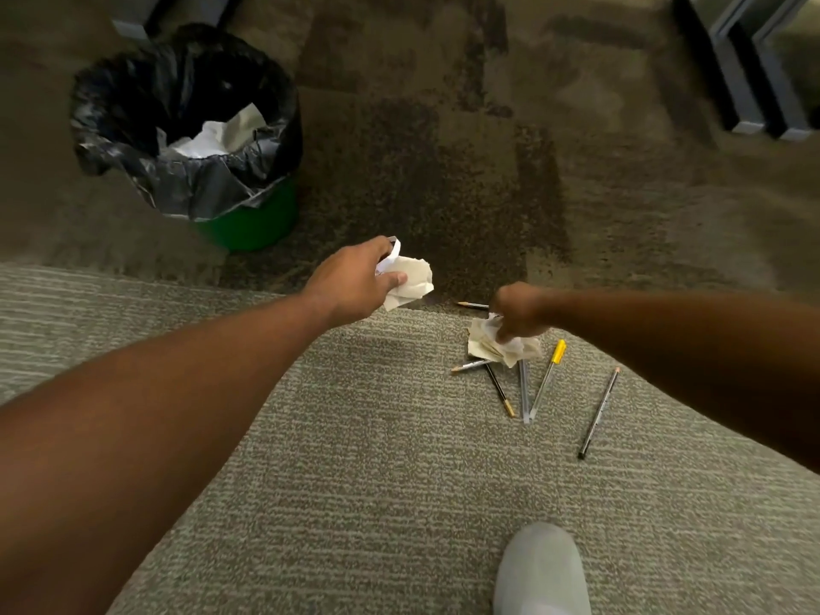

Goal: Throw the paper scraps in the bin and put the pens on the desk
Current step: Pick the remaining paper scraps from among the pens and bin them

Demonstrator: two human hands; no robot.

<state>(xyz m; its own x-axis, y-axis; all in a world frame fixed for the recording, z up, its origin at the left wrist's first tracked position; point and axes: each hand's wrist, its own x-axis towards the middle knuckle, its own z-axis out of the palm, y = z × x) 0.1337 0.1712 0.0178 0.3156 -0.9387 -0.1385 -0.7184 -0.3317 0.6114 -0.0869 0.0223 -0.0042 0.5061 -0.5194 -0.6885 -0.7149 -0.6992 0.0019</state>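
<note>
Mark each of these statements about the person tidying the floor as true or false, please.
1. The left hand holds a crumpled paper scrap. True.
2. The bin is empty. False: white paper already lies inside its black liner.
3. The right hand is picking up a pen. False: it is closed on a second paper scrap down at the carpet.
4. Several pens and pencils lie on the floor, among them a yellow-capped pen. True.
5. The bin stands to the person's right. False: it stands ahead and to the left.
</note>
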